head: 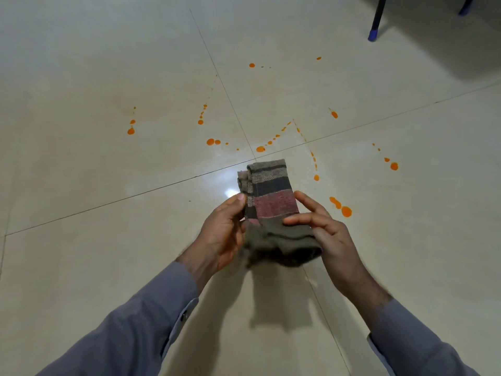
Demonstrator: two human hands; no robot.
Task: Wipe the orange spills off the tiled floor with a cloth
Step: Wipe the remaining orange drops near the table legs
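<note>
A folded striped cloth [271, 202], grey-brown with dark and maroon bands, is held above the floor between both hands. My left hand [222, 234] pinches its left edge with thumb on top. My right hand [328, 234] grips its lower right part, thumb across the cloth. Orange spills dot the cream tiled floor [108, 240]: a blob pair [343, 208] right of the cloth, drops [260, 149] just beyond it, drops [212, 141] to the left, a drop [131, 130] far left, and one [394, 166] far right. The cloth's lower end is blurred.
Two blue chair legs [375, 23] stand at the back right, with a dark shadow under the furniture there. Dark grout lines cross the tiles near the cloth. Smaller orange dots [252, 65] lie farther back.
</note>
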